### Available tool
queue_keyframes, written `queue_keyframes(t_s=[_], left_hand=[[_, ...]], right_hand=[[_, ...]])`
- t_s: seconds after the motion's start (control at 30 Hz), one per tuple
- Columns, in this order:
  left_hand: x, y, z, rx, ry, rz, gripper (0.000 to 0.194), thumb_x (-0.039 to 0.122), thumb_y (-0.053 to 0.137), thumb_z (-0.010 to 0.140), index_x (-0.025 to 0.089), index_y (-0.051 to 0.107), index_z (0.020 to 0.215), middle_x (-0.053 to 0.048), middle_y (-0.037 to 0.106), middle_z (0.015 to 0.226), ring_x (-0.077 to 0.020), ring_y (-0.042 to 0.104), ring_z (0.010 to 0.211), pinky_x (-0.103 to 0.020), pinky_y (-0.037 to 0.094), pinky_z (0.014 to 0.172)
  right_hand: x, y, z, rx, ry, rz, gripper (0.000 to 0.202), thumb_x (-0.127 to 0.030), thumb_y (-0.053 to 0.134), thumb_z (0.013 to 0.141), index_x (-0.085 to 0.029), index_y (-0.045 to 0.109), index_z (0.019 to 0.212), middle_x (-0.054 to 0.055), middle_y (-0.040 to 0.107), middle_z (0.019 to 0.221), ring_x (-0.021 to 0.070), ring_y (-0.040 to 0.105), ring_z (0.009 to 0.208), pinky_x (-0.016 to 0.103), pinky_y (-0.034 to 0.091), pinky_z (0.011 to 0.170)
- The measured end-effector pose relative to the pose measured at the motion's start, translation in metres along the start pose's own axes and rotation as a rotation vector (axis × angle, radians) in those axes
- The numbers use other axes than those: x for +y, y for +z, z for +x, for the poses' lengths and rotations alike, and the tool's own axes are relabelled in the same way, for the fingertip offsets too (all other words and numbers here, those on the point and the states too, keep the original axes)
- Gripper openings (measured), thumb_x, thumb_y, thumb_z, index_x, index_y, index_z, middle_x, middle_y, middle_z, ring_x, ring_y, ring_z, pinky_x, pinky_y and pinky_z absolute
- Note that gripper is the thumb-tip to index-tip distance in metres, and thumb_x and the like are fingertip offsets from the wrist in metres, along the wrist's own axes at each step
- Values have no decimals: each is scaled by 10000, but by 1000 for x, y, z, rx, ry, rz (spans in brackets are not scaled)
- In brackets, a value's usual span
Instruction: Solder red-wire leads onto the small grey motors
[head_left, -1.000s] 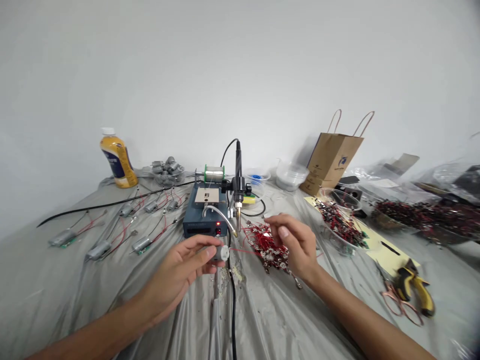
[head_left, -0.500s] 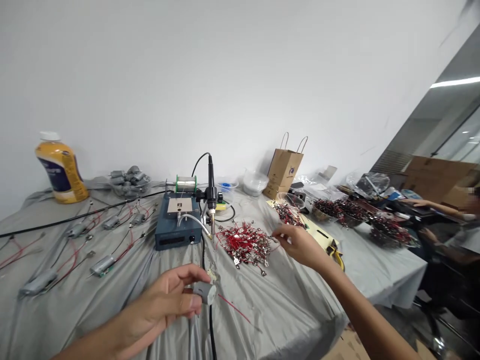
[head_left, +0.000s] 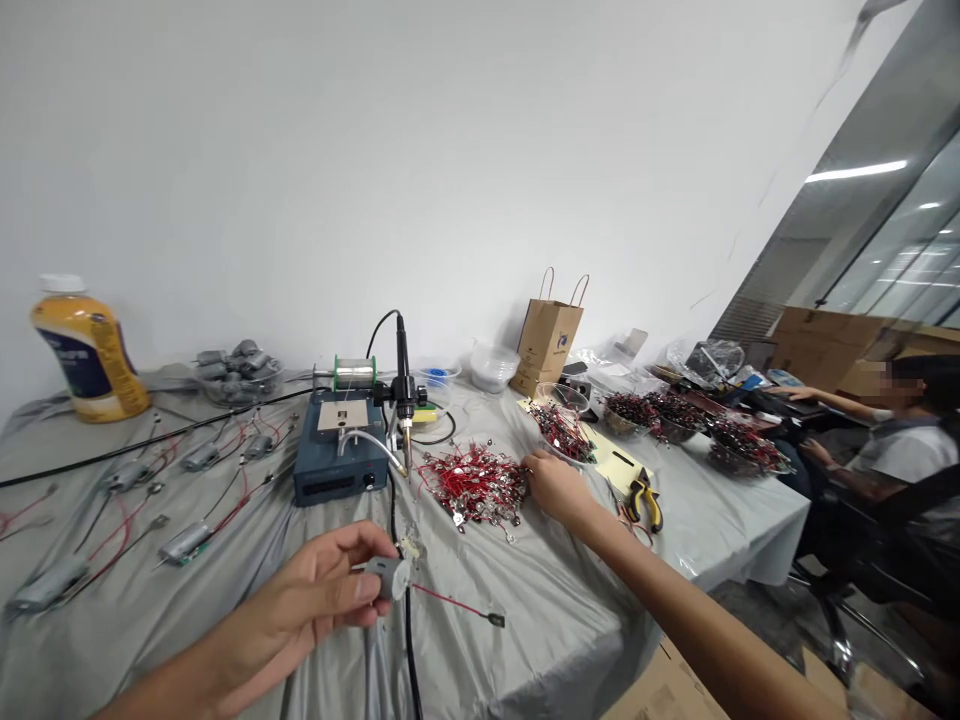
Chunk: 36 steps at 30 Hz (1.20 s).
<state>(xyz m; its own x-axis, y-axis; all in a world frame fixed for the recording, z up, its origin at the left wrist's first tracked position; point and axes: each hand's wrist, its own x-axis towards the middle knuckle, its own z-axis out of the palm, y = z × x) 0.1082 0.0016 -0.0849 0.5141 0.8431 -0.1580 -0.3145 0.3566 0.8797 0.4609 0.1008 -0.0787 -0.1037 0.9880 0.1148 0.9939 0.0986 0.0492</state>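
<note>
Motor at seven o'clock, heap of red wires at six.
The left hand clamps the motor, fingers hiding its nine-o'clock end; a red lead trails toward half past three. The right hand is at the heap's three-o'clock edge, fingertips obscured: I cannot tell whether they grip anything. Near nine, pinkish wires are cut off by the frame.

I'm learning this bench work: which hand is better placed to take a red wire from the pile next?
Likely the right hand: it is beside the wire pile, while the left hand, farther off, holds a motor.
</note>
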Motion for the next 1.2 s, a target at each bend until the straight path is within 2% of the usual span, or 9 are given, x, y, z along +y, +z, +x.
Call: queue_keyframes(t_s=[0.27,0.4,0.53,0.7,0.93,0.97,1.03,1.13,1.2], left_hand=[[3,4,-1,-24,-19,-20,292,300,890,705,194,727,922,10,629,846,-102,662,728,-174,527,653],[5,1,-2,-53,-33,2,290,311,876,721,195,709,928,3,628,828,-116,669,754,-182,516,660],[3,-4,-3,-155,-55,32,321,312,872,716,212,697,966,-4,633,877,-119,657,759,-209,516,680],[-5,-5,-3,-284,-64,49,375,351,888,682,197,681,956,-15,635,877,-122,636,711,-227,509,640],[-2,-4,-5,-299,-53,44,377,348,903,653,197,695,930,-16,576,944,-115,545,768,-223,529,642],[-2,-4,-5,-294,-53,44,372,343,900,657,200,696,933,-18,570,955,-118,543,779,-223,530,644],[-3,-4,-5,-291,-59,47,363,337,896,664,204,697,936,-18,564,959,-123,543,795,-222,530,647],[-4,-3,-4,-298,-77,52,384,357,909,641,207,701,927,-11,564,940,-116,533,772,-217,526,639],[-4,-3,-4,-288,-71,61,383,375,909,636,211,711,920,-8,573,934,-119,527,769,-218,523,634]], right_hand=[[-9,-32,0,188,111,22,223,-221,404,965,-140,599,1035,151,611,1118,214,635,846,283,362,675],[-12,-39,6,220,78,168,142,-213,520,879,-145,634,931,116,649,1022,198,611,845,277,371,711],[-10,-50,9,297,61,407,237,-259,482,889,-155,645,1025,101,658,1043,195,599,905,289,419,764],[-18,-44,-1,75,6,815,391,-321,438,871,-132,555,1192,24,632,819,108,570,538,230,440,478],[-26,-23,-38,-293,27,1259,396,-445,587,838,-157,529,1104,21,635,888,92,600,566,191,433,436],[-25,-24,-41,-328,21,1226,382,-457,579,855,-162,535,1094,23,646,888,94,602,563,191,422,437],[-22,-29,-44,-294,-36,946,339,-482,520,915,-163,584,1009,31,668,837,102,597,557,198,400,463],[-19,-43,-37,-43,-126,372,357,-431,454,981,-167,661,860,46,674,721,129,595,584,226,364,534],[-20,-51,-25,45,-194,196,307,-344,465,979,-183,704,876,52,691,725,149,617,626,239,369,567]])
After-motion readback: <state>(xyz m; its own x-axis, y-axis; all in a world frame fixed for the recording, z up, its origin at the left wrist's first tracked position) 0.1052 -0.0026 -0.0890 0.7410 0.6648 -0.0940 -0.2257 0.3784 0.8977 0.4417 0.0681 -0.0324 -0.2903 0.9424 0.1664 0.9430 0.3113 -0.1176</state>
